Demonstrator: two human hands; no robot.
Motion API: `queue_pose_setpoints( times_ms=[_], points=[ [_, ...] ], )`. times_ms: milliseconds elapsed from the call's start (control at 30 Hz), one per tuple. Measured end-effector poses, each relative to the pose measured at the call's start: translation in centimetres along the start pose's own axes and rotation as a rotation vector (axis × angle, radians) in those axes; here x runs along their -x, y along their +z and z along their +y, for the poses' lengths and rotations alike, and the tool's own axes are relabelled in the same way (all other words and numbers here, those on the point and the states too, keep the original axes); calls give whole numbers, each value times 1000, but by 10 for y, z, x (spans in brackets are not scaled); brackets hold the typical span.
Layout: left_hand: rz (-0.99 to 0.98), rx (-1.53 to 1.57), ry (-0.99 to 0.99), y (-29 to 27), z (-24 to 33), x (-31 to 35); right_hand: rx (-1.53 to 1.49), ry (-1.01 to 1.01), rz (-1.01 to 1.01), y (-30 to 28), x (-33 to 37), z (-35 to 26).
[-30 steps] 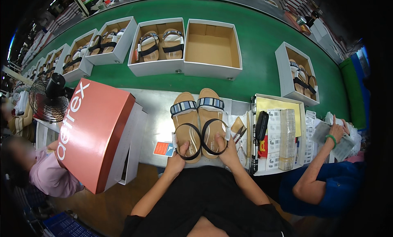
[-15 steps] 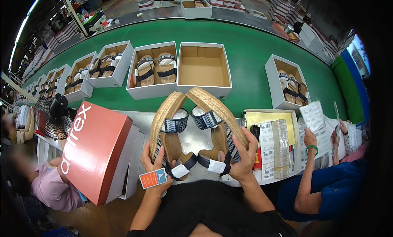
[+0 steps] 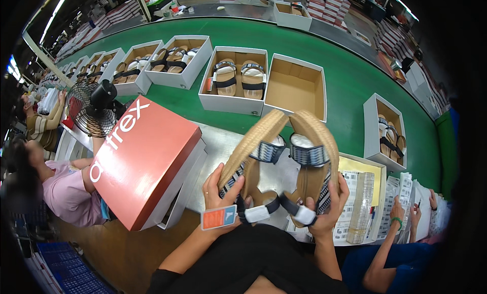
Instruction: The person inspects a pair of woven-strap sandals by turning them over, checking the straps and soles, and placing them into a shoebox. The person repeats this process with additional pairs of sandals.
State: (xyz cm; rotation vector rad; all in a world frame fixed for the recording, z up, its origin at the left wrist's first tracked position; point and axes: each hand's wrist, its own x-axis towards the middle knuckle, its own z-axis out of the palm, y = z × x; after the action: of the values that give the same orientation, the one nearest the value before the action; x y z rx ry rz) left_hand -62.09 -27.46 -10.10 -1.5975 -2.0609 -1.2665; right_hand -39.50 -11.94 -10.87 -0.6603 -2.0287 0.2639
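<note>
I hold a pair of wedge sandals over the metal tabletop [image 3: 218,141], one in each hand. My left hand [image 3: 223,192] is closed around the side of the left sandal [image 3: 253,134], and my right hand [image 3: 332,205] grips the right sandal [image 3: 327,136]. Both have woven tan soles, patterned blue-and-white straps and dark ankle straps wrapped in white. Their toes point away from me and nearly touch, with the soles tilted outward. White padding fills the toe straps. An orange-and-blue tag [image 3: 219,218] hangs by my left wrist.
Beyond my hands, a green conveyor belt [image 3: 345,91] carries an empty shoebox [image 3: 297,83] and boxes of sandals [image 3: 233,78]. Stacked red-lidded boxes [image 3: 147,162] and a fan [image 3: 94,103] stand left. Label sheets [image 3: 350,202] lie right, near a co-worker's hand [image 3: 397,213].
My view has swung, so the belt and boxes sit farther right in the picture. Both sandals stay in my hands. The co-worker's raised label sheet has come down.
</note>
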Motion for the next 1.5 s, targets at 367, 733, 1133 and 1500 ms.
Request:
queue_pose_setpoints(
  times_ms=[367, 733, 1133, 1500],
  points=[
    [-197, 2072, -971, 28, -8, 41, -1948, 1209, -214, 41, 62, -13],
    [-226, 2200, -953, 23, -19, 51, -1946, 1196, -260, 37, 51, -23],
    [-263, 2318, -849, 18, -15, 43, -1897, 1104, -233, 40, 44, -31],
    [-196, 1988, -1069, 13, -11, 39, -1786, 1055, -245, 39, 45, -22]
  ],
)
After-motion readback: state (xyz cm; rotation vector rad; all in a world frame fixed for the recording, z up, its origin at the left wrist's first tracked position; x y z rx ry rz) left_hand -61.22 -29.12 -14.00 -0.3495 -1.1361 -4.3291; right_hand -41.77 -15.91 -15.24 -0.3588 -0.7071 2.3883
